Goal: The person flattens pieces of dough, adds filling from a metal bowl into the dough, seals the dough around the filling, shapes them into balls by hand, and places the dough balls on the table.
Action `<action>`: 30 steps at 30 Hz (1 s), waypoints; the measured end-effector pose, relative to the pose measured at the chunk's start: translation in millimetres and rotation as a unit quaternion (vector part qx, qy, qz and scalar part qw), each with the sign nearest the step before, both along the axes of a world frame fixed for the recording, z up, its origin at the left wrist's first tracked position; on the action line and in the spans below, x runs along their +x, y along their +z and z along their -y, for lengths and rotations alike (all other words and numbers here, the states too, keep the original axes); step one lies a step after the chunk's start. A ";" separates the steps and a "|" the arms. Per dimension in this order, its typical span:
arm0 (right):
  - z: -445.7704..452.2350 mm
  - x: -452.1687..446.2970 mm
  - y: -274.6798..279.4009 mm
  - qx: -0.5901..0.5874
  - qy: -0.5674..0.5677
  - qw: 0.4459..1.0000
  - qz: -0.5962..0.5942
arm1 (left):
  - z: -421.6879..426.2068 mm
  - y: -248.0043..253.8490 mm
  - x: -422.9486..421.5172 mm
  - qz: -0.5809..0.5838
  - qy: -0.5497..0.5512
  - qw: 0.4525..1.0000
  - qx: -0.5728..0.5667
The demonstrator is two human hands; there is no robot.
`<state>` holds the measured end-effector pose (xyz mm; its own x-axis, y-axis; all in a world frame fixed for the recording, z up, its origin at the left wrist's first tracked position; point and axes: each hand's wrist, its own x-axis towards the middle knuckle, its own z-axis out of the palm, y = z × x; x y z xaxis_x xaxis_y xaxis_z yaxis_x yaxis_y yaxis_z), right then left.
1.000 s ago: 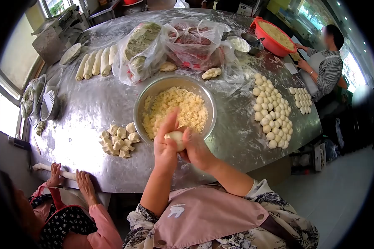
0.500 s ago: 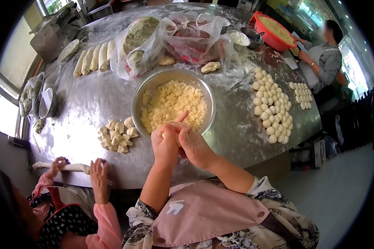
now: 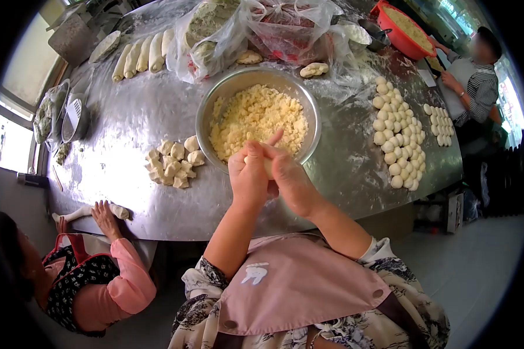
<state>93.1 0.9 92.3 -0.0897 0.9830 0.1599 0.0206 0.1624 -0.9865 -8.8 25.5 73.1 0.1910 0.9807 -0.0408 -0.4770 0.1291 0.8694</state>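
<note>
My left hand (image 3: pixel 248 177) and my right hand (image 3: pixel 293 181) are pressed together around a pale piece of dough (image 3: pixel 268 167), most of it hidden by the fingers. One finger of my right hand points up and away. Both hands are over the near rim of a steel bowl (image 3: pixel 315 110). Crumbly yellow filling (image 3: pixel 259 116) lies in the bowl. Left of it, cut dough lumps (image 3: pixel 173 164) sit in a loose heap on the metal table (image 3: pixel 128 125).
Many round dough balls (image 3: pixel 397 139) cover the right side. Along the back are dough rolls (image 3: pixel 141 55), plastic bags (image 3: pixel 285 29) of filling and a red basin (image 3: pixel 404 35). A co-worker (image 3: pixel 113 279) rolls a dough strip (image 3: pixel 75 214) at left; another person (image 3: pixel 474 87) stands far right.
The view has shifted, so the table's contents sit further right and higher. My hands stay closed together around the dough. The co-worker's hands have moved along the dough strip.
</note>
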 end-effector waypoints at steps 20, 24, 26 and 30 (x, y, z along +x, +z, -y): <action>52.8 130.0 -36.6 -0.174 -0.191 0.966 0.003 | 9.1 -14.8 24.9 0.014 -0.099 0.994 0.036; 107.9 241.1 -62.7 -0.147 -0.472 0.809 0.318 | 24.1 -10.7 19.1 -0.045 -0.095 0.994 0.001; 134.3 283.5 -73.7 -0.111 -0.524 0.696 0.478 | 28.7 -13.0 20.8 -0.041 -0.103 0.994 -0.010; 152.3 331.0 -95.5 -0.165 -0.524 0.699 0.458 | 35.1 -5.9 32.5 -0.068 -0.113 0.991 -0.019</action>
<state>424.1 -151.4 -3.2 0.7908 0.5559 0.2560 0.6052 -0.6480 -0.4624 23.6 -9.6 67.2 0.3956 0.9108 -0.1178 -0.3106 0.2534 0.9162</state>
